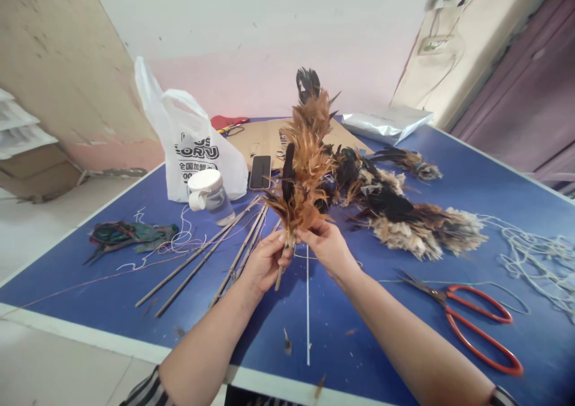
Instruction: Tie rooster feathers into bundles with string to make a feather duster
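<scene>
Head view: blue worktop [359,334] with a white border. Feather duster [309,166] held up over the middle of it, leaning slightly right toward its top; brown plumes, black ones at the tip, one dark plume low on the left side. Fingers of my left hand [261,263] clamped round its stick below the feathers; bare end juts out underneath. Fingers of my right hand [326,245] pinched together on its lowest feathers, just beside the left. Cannot see whether thread also lies between those fingertips.

Toward the left edge: loose sticks [193,274] lying slantwise; beyond them a dark green bundle [153,236], white thread near it. White plastic bag [186,136] upright by the far left corner, lidded mug [205,181] close in front, phone [260,172] lying to their right.

Far edge: flat cardboard [258,139]; silver packet [389,124] near the far right corner.

Right half: feather bundles [426,226] in black, brown and cream. Tangled string [539,262] toward the right edge. Red-handled scissors [444,297] right of my right forearm, handles spread. Small loose feather [287,343] near the near edge.
</scene>
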`<state>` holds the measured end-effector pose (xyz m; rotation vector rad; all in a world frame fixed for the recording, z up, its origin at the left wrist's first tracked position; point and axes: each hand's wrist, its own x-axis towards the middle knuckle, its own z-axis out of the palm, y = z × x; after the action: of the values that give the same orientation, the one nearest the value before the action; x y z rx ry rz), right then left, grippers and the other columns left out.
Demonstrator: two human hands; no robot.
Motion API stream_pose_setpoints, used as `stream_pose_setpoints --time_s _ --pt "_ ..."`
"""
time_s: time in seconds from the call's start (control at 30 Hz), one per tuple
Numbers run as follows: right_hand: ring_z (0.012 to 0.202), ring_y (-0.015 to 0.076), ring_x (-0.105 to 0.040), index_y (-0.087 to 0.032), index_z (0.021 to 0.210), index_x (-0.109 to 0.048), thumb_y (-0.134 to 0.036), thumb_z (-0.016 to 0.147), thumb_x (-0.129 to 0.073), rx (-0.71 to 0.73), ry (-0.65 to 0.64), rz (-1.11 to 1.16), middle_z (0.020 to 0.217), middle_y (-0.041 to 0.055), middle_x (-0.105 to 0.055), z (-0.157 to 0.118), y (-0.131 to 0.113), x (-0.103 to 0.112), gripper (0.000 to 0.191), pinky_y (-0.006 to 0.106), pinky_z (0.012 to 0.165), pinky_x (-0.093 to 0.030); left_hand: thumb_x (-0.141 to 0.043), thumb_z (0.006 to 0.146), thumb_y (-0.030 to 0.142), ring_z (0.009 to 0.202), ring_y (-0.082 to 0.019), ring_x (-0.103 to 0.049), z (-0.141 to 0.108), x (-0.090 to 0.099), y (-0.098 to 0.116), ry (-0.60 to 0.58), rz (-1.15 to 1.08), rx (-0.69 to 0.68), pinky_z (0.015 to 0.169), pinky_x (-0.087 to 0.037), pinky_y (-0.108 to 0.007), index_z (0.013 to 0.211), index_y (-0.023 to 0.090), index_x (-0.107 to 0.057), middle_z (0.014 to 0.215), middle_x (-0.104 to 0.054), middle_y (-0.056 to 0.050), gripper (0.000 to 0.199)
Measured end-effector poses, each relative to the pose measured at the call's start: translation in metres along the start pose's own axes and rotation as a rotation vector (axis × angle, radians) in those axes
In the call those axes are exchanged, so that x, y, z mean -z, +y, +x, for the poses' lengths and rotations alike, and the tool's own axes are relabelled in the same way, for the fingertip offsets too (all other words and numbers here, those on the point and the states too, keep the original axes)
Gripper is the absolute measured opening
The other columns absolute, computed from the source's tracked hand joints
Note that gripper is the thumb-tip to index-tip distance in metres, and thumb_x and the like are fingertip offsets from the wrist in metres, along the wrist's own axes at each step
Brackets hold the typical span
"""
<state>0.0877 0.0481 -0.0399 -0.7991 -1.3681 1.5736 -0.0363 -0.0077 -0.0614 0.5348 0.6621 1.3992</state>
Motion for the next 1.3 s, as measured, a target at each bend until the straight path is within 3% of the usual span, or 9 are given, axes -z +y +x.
stream_pose_setpoints --time_s 0.2,0.4,0.53,0.6,0.7,0.77,1.0,1.3 --pt "0.053 0.0094 -0.051 -0.017 0.08 -0.055 -0.033 0.065 -0.065 -0.069 0.035 -0.028 0.068 -0.0007 -0.058 0.001 0.004 0.001 0.025 0.019 0.043 -0.037 -0.064 0.069 0.012 0.049 0.0 -0.04 0.001 0.001 0.0 0.029 -0.028 0.01 0.035 -0.027 -0.006 0.088 0.009 -0.06 0.074 -0.054 -0.004 0.02" --pt "0.044 0.0064 -0.05 -0.021 0.099 -0.048 -0.048 0.073 -0.057 -0.291 -0.315 0.116 0.072 -0.0014 -0.058 -0.002 0.011 0.005 0.039 0.016 0.036 -0.037 -0.06 0.07 0.008 0.049 0.0 -0.039 -0.001 0.001 0.003 -0.003 -0.137 0.019 0.034 -0.026 -0.005 0.085 0.009 -0.06 0.074 -0.052 -0.004 0.015" --pt "0.043 0.0055 -0.048 -0.016 0.095 -0.055 -0.049 0.071 -0.06 -0.358 -0.496 0.007 0.063 -0.0019 -0.056 -0.002 0.009 0.017 0.04 0.016 0.038 -0.037 -0.058 0.07 0.006 0.048 0.0 -0.038 -0.002 0.002 0.01 0.008 -0.158 0.006 0.033 -0.026 -0.004 0.079 0.009 -0.059 0.074 -0.053 -0.005 0.01" --pt "0.039 0.0031 -0.039 -0.013 0.085 -0.06 -0.044 0.067 -0.065 -0.339 -0.474 -0.055 0.051 -0.0058 -0.047 0.0 0.005 0.025 0.036 0.016 0.037 -0.032 -0.058 0.07 0.006 0.05 -0.001 -0.039 -0.002 0.004 0.013 0.005 -0.15 -0.014 0.034 -0.027 -0.004 0.08 0.008 -0.058 0.076 -0.054 -0.006 0.01" --pt "0.036 0.0018 -0.024 -0.012 0.076 -0.063 -0.039 0.065 -0.069 -0.307 -0.323 -0.023 0.042 -0.0104 -0.031 0.003 -0.001 0.035 0.03 0.017 0.035 -0.022 -0.061 0.069 0.007 0.052 -0.001 -0.041 -0.001 0.005 0.014 -0.007 -0.118 -0.034 0.035 -0.027 -0.005 0.079 0.009 -0.059 0.078 -0.054 -0.007 0.01" --pt "0.036 0.0021 -0.019 -0.013 0.074 -0.063 -0.038 0.063 -0.069 -0.273 -0.231 0.02 0.041 -0.0107 -0.028 0.004 -0.005 0.038 0.028 0.018 0.035 -0.018 -0.063 0.068 0.009 0.052 -0.001 -0.041 -0.001 0.005 0.013 -0.003 -0.07 -0.035 0.035 -0.026 -0.006 0.079 0.009 -0.059 0.078 -0.054 -0.006 0.012" --pt "0.035 0.0035 -0.027 -0.015 0.075 -0.063 -0.041 0.069 -0.063 -0.086 -0.155 -0.073 0.045 -0.0065 -0.041 -0.008 -0.014 0.026 0.026 0.02 0.035 -0.018 -0.068 0.066 0.015 0.05 -0.003 -0.042 0.001 0.005 0.014 0.047 0.049 -0.092 0.035 -0.025 -0.009 0.083 0.013 -0.061 0.066 -0.049 0.001 0.018" --pt "0.033 0.0037 -0.024 -0.017 0.077 -0.064 -0.038 0.072 -0.061 -0.033 -0.094 -0.042 0.041 -0.0078 -0.034 -0.018 -0.026 0.016 0.022 0.02 0.035 -0.017 -0.068 0.067 0.022 0.047 -0.003 -0.04 0.002 0.003 0.012 0.084 0.187 -0.168 0.036 -0.022 -0.012 0.086 0.01 -0.064 0.061 -0.052 -0.001 0.022"
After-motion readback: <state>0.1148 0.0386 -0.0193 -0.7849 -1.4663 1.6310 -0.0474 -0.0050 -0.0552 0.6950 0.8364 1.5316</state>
